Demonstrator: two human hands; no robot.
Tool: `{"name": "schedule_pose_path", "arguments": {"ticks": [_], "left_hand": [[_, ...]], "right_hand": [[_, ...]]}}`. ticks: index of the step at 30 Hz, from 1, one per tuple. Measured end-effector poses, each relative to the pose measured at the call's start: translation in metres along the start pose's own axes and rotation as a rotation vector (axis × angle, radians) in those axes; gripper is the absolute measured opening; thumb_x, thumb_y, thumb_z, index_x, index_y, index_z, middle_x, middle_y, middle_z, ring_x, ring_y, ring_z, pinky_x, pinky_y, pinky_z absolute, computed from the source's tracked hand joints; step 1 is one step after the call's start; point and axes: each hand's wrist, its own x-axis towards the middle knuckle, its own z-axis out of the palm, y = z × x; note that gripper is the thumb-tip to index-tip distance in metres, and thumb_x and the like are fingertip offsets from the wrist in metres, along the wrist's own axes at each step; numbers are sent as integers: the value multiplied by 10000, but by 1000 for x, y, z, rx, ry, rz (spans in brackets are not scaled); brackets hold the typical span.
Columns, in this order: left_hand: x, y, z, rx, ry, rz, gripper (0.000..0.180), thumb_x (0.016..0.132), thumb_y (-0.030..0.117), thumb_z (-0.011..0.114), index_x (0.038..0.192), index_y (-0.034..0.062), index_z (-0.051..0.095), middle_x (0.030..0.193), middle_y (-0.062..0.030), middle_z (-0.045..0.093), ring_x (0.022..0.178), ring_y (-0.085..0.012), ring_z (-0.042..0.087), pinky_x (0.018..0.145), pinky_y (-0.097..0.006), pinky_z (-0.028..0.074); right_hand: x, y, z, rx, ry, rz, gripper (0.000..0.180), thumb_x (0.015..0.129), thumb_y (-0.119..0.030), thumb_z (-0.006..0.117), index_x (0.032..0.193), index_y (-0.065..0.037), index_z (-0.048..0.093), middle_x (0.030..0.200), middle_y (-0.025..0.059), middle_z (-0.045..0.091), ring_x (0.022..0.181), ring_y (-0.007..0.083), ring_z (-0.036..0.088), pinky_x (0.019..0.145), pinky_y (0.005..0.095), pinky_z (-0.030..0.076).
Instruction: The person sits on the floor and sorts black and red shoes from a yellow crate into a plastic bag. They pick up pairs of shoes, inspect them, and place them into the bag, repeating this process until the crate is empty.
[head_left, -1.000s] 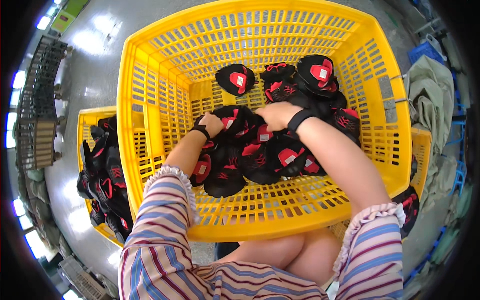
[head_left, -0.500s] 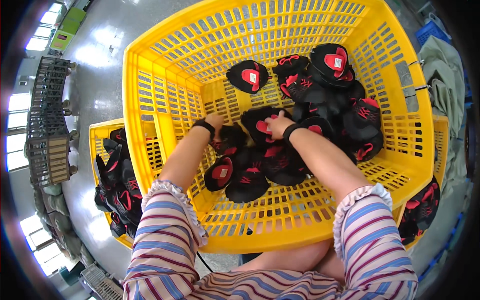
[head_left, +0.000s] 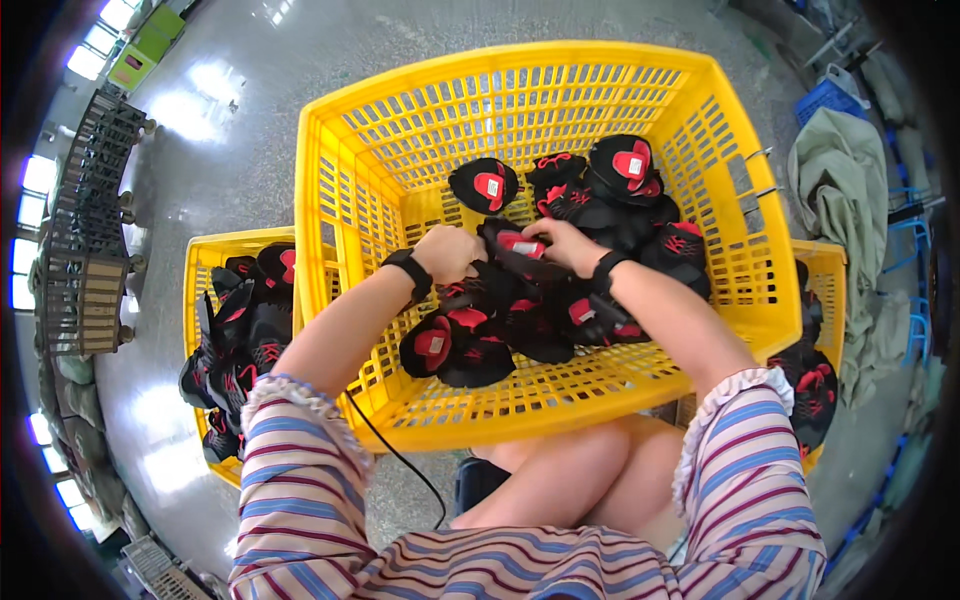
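Observation:
Inside a large yellow slatted basket [head_left: 330, 190], my right hand [head_left: 566, 248] pinches a black shoe [head_left: 522, 254] with a red inside and a pale label, fingers over its opening edge. My left hand [head_left: 449, 252] is closed to its left, fingers curled down at the edge of a dark shoe; the fingertips are partly hidden. Around both hands lie several black shoes with red laces, among them one shoe [head_left: 432, 344] at the near left. Another shoe [head_left: 485, 186] sits apart at the far side. More shoes [head_left: 628, 170] are heaped at the right.
A second yellow basket [head_left: 215, 245] holding similar shoes [head_left: 240, 350] shows at the left, below the big one. Yellow basket parts with shoes [head_left: 812, 395] also show at the right. Grey-green cloth [head_left: 835, 190] drapes beyond it. A black cable [head_left: 400, 460] hangs by my legs.
The basket appears lower and smaller in view. My left hand has moved right, closer to my right hand. The shoe in my right hand has turned, its label now showing.

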Motion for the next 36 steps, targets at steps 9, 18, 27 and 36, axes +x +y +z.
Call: {"name": "schedule_pose_path", "arguments": {"ticks": [9,18,27,36], "left_hand": [[-108,127,-171,70,475,288,211,611,67,693,806,148,695,1185,-71,550,1133,-292,529,915,-394,452],[-139,231,-233,-53,491,386,278,607,-51,671,825,107,736,1532,-189,170,1347,-317,349,993,-351,405],[-179,255,-226,-54,597,501,270,592,-17,695,841,85,720,1217,-142,554,1163,-330,479,937,-408,417],[-228,279,-238,32,432,541,353,472,-34,631,789,99,708,871,-108,595,1259,-408,415,999,-493,372]], "right_hand": [[-184,-202,-22,-401,336,-478,441,926,-99,557,1348,-82,429,1343,63,481,1233,171,453,1050,330,376],[-266,-278,41,591,199,-748,277,905,-241,500,1130,-92,560,1049,107,577,962,233,556,716,370,489],[-311,-331,106,-928,476,-1138,252,720,-141,648,945,-73,556,943,93,591,869,258,578,733,356,454],[-291,-273,63,-452,137,-798,536,892,-274,610,1373,-109,441,1433,79,408,1320,228,369,1143,354,214]]}}
